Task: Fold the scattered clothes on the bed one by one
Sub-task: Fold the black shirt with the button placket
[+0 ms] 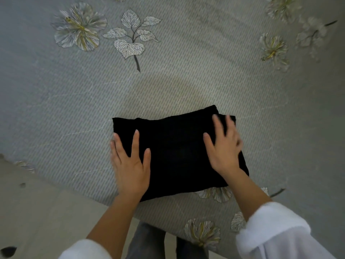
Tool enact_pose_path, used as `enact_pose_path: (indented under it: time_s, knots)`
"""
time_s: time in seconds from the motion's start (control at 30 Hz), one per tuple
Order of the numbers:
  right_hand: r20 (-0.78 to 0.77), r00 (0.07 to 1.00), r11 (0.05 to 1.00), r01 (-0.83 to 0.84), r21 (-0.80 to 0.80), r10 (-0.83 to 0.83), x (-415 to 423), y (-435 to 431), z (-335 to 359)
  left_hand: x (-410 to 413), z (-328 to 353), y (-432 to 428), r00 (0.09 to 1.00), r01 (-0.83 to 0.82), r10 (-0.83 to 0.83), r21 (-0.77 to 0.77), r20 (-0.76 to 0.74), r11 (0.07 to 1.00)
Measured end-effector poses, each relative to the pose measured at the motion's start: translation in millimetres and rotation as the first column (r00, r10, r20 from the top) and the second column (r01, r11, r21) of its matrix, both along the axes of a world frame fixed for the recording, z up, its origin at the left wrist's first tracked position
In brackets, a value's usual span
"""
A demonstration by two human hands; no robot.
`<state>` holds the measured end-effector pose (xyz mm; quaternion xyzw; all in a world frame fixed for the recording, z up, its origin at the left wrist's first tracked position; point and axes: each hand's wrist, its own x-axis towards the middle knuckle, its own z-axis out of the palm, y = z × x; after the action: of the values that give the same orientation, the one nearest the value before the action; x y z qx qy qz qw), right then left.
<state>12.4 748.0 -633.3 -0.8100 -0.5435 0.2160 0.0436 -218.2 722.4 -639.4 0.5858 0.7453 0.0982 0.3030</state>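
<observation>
A black garment (175,146), folded into a compact rectangle, lies on the bed near its front edge. My left hand (130,163) rests flat on the garment's left end with straight, spread fingers. On the right end lies my right hand (223,146), also flat with fingers spread; its fingertips are blurred. Both sleeves are white and rolled up. No other clothes show in this view.
The bedspread (186,71) is grey-green with printed flowers and leaves and stretches far beyond the garment on all sides. The bed's front edge runs diagonally at lower left, with pale floor (37,212) beyond it. My legs (149,242) stand against the bed.
</observation>
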Motion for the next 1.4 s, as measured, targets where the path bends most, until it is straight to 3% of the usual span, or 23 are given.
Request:
enact_pose_path:
  time_s: [0.1, 0.17, 0.23, 0.27, 0.37, 0.43, 0.5, 0.7, 0.9, 1.07, 1.4]
  knots:
    - [-0.22, 0.892, 0.908, 0.415, 0.05, -0.395, 22, 1, 13, -11, 10, 1, 0.979, -0.146, 0.146, -0.006, 0.141, 0.989]
    - [-0.356, 0.77, 0.833, 0.551, -0.049, -0.53, 33, 1, 20, -24, 15, 4, 0.881, -0.323, 0.343, -0.114, 0.326, 0.939]
    - [-0.43, 0.684, 0.798, 0.577, -0.175, -0.589, 37, 1, 29, -37, 23, 8, 0.709, -0.445, 0.534, -0.294, 0.461, 0.846]
    - [-0.44, 0.676, 0.8, 0.556, -0.223, -0.592, 37, 2, 33, -43, 25, 10, 0.665, -0.447, 0.577, -0.365, 0.475, 0.817]
    - [-0.493, 0.641, 0.808, 0.466, -0.359, -0.589, 37, -5, 43, -50, 30, 13, 0.639, -0.383, 0.624, -0.518, 0.449, 0.765]
    - [-0.572, 0.518, 0.771, 0.43, -0.469, -0.637, 37, -13, 53, -50, 38, 13, 0.632, -0.342, 0.65, -0.601, 0.422, 0.722]
    - [-0.621, 0.412, 0.743, 0.428, -0.514, -0.667, 37, -19, 62, -49, 47, 15, 0.637, -0.308, 0.635, -0.611, 0.436, 0.729]
    - [-0.651, 0.418, 0.756, 0.512, -0.407, -0.633, 41, -53, 101, -24, 103, 20, 0.721, -0.161, 0.445, -0.496, 0.532, 0.853]
    - [-0.677, 0.339, 0.676, 0.664, -0.32, -0.653, 79, -148, 148, 34, 154, -12, 0.756, 0.03, 0.277, -0.454, 0.593, 0.891]
    - [-0.671, 0.312, 0.597, 0.765, -0.243, -0.673, 135, -260, 194, 112, 193, -78, 0.746, 0.252, 0.095, -0.411, 0.66, 0.876]
    - [-0.701, 0.212, 0.41, 0.904, -0.124, -0.681, 244, -529, 269, 286, 245, -285, 0.716, 0.507, -0.158, -0.351, 0.68, 0.787]
